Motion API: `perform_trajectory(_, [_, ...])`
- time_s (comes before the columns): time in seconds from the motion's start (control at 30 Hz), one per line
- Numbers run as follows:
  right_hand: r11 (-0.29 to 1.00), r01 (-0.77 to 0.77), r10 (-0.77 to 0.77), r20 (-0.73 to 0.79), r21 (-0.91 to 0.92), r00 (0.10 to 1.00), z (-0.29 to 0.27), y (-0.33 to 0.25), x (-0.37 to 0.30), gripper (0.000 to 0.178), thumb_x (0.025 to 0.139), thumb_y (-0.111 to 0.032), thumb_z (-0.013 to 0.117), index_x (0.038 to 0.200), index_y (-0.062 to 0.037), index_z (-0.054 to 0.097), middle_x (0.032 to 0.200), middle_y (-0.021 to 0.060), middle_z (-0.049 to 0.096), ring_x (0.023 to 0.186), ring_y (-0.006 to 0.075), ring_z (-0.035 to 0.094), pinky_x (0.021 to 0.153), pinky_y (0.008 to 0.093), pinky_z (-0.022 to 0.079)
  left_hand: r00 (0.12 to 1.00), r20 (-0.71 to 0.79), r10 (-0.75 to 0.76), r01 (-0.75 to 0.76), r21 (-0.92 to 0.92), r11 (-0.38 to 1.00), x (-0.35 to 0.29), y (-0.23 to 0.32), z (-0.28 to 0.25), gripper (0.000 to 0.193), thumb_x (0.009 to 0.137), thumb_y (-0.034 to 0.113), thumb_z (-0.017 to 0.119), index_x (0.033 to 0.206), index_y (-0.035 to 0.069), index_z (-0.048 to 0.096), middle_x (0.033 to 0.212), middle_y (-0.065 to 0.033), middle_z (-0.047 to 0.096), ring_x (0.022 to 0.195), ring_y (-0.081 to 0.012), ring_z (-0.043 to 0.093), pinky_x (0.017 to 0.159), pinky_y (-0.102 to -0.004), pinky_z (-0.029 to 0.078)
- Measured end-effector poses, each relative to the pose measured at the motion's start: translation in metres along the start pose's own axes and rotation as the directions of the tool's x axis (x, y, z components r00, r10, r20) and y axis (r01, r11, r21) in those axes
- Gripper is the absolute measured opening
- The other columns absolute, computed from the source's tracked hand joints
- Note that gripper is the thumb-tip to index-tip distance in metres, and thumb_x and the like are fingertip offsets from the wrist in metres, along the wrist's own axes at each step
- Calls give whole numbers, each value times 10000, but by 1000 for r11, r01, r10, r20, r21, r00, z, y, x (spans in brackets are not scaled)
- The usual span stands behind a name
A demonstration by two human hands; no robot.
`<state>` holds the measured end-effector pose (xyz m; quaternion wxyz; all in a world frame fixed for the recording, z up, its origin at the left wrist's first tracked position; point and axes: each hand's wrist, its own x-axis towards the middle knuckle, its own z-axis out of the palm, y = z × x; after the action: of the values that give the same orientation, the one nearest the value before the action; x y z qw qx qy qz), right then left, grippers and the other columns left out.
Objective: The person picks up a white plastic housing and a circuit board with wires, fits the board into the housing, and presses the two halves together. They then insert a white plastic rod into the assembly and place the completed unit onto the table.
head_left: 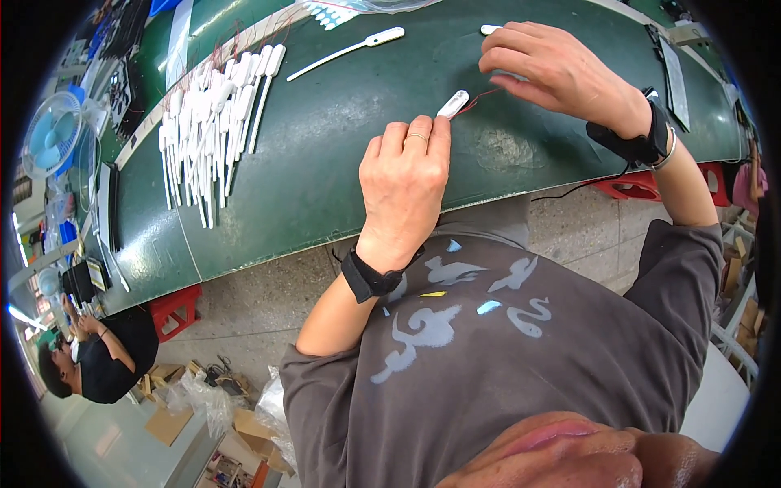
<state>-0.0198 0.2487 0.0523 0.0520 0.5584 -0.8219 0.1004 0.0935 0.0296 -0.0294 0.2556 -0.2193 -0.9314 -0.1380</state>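
A left hand (405,175) is gripping a white plastic piece with an oval, open-faced end (455,103) over a dark green worktable (325,146).
From where I'm standing, the piece's open end is poking out past the left fingertips, and thin red wires (482,99) are trailing from it toward the right hand (561,69). That hand is hovering with curled fingers; whether it is pinching the wires, I cannot tell. Farther across, 1 slim white plastic stick with a paddle-shaped head (350,53) is lying alone, and a white rounded tip (490,29) is showing just beyond the right hand. Off to the left, a heap of similar white sticks (218,114) is resting on the tabletop. Beyond, another person in a black top (118,350) is working near a blue-bladed fan (54,134).
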Motion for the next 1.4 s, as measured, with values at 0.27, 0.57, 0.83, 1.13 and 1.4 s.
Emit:
perform_trajectory(0.27, [970, 44, -21, -98, 238, 995, 42, 9, -16, 189, 841, -99, 718, 986, -45, 610, 1016, 78, 610, 929, 278, 604, 813, 377, 501, 999, -32, 22, -22, 15, 1000, -1, 0, 3, 273, 739, 65, 667, 1009, 44, 698, 946, -43, 624, 818, -187, 580, 672, -307, 477])
perform_trajectory(0.57, [925, -104, 140, -73, 367, 987, 48, 8, -14, 136, 828, -62, 724, 912, -37, 620, 926, 75, 609, 886, 266, 598, 791, 366, 498, 999, -25, 35, -34, 24, 999, 0, -1, 3, 266, 740, 63, 667, 1003, 41, 699, 943, -44, 623, 814, -189, 581, 665, -308, 476])
perform_trajectory(0.83, [939, -57, 105, -125, 340, 987, 53, 11, -12, 124, 833, -52, 715, 903, -38, 614, 906, 76, 603, 862, 266, 592, 769, 367, 495, 1000, 15, 15, -16, 32, 999, 3, -1, -1, 220, 774, 79, 738, 994, 87, 730, 940, -6, 656, 804, -181, 611, 664, -313, 509])
perform_trajectory(1.13, [943, -80, 123, -114, 324, 986, 54, 9, -11, 137, 838, -51, 711, 935, -41, 614, 934, 76, 610, 877, 264, 595, 780, 365, 496, 998, 11, 68, -68, -7, 998, 2, -6, 1, 265, 746, 57, 663, 1010, 39, 688, 953, -51, 625, 801, -187, 577, 663, -303, 476])
perform_trajectory(1.4, [944, 65, -6, -181, 323, 983, 53, 11, -6, 200, 837, -82, 730, 1012, -39, 641, 1017, 71, 631, 924, 268, 603, 799, 365, 500, 999, 5, 52, -52, -45, 998, 6, -10, 3, 233, 750, 60, 669, 983, 45, 678, 947, -44, 624, 800, -188, 579, 669, -305, 482])
